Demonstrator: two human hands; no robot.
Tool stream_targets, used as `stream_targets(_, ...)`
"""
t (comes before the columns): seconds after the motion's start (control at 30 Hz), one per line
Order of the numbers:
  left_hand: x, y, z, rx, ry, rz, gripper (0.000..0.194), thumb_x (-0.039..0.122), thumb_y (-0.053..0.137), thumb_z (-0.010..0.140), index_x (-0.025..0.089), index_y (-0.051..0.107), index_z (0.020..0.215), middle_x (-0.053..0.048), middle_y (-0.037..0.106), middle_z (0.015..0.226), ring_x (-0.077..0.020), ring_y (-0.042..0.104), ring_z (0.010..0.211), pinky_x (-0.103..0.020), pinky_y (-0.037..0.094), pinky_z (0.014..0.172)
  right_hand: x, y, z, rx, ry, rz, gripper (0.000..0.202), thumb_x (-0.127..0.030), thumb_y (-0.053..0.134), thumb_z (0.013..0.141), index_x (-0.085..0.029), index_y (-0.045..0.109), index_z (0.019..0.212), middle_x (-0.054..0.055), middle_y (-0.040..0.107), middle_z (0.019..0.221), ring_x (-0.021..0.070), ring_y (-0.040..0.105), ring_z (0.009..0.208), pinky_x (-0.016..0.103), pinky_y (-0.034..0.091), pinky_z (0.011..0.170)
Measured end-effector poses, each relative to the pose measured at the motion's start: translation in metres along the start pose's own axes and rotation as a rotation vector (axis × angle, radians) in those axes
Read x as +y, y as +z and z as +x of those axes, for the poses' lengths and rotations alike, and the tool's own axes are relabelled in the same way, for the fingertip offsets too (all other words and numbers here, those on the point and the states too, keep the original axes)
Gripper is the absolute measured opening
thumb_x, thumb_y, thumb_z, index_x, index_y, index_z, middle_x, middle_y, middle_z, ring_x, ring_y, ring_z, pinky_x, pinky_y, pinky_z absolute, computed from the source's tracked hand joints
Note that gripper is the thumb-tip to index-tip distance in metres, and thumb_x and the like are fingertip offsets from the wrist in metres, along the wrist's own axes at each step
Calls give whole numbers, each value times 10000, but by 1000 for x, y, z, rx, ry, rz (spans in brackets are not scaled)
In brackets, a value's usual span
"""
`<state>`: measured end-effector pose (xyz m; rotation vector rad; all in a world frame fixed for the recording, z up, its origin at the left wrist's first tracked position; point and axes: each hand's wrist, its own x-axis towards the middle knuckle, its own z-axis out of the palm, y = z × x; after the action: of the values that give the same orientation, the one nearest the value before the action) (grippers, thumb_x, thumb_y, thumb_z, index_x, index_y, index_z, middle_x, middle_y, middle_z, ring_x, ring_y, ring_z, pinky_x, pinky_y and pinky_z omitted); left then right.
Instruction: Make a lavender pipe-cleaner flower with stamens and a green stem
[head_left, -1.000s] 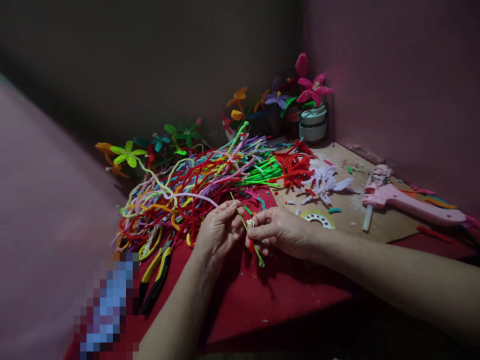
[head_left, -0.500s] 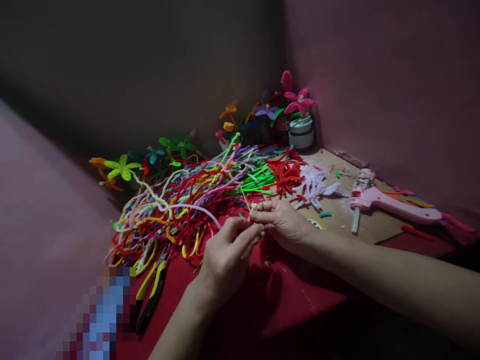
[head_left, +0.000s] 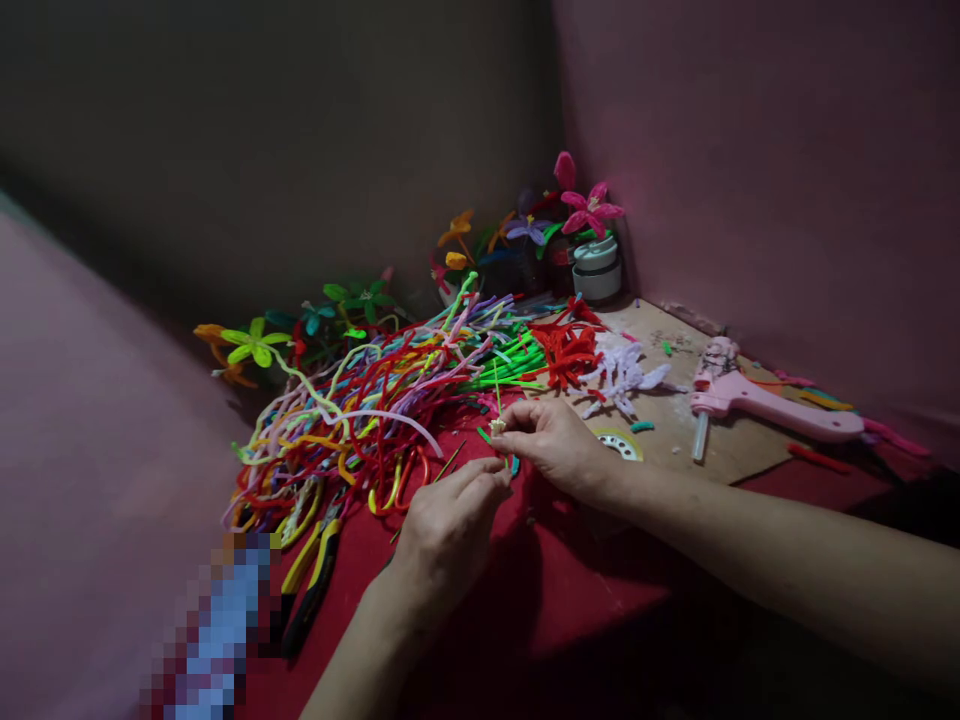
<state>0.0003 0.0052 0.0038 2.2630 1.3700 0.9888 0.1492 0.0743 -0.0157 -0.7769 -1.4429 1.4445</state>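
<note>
My right hand (head_left: 559, 447) pinches a thin green stem (head_left: 496, 388) that stands nearly upright, with a small cream-coloured tuft (head_left: 496, 427) at the thumb and forefinger. Just below and to the left, my left hand (head_left: 452, 520) has its thumb and fingertips closed at the lower end of the stem; the exact grip is partly hidden. Behind both hands lies a big heap of coloured pipe cleaners (head_left: 360, 405). A roll of tape (head_left: 621, 445) sits under my right wrist.
Yellow-and-black pliers (head_left: 313, 575) lie left on the red cloth (head_left: 570, 590). A pink glue gun (head_left: 780, 405) rests on a brown board (head_left: 739, 460) at right, near red (head_left: 566, 350) and white fuzzy pieces (head_left: 622, 375). Pipe-cleaner flowers (head_left: 592, 208) and a grey-white jar (head_left: 598, 270) stand behind.
My left fingertips have come down and slightly away from my right fingers, leaving more of the stem showing. The view has shifted slightly.
</note>
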Motion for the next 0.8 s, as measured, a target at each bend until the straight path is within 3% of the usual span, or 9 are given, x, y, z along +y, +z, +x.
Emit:
stream_targets(0.13,11,1,-1,21,-132,-107,140,154,567,766,221,690,771,-50,686,751,-149,626,674,-233,472,668,0,0,0,4,9,91,107,-211,629,649,-149,567,586,-36,505,570,84,424,556,233,348,570)
stream_targets(0.3,10,2,-9,31,-286,-193,84,210,560,780,199,639,750,-24,644,692,-128,565,581,-227,436,592,2,-1,2,19,88,300,165,-248,683,631,-144,556,617,-37,501,546,70,436,500,226,369,521)
stream_targets(0.5,5,2,-13,107,-442,-255,114,258,543,786,187,603,720,14,558,533,-116,495,503,-211,380,522,4,0,1,-172,166,625,232,-258,729,614,-151,536,689,-42,538,577,98,532,519,299,495,554)
stream_targets(0.8,1,12,-11,202,-407,-31,119,260,565,760,195,600,666,14,539,560,-116,474,514,-210,360,528,0,2,-1,-217,184,567,226,-240,743,600,-133,553,656,-33,563,548,91,547,515,266,474,572)
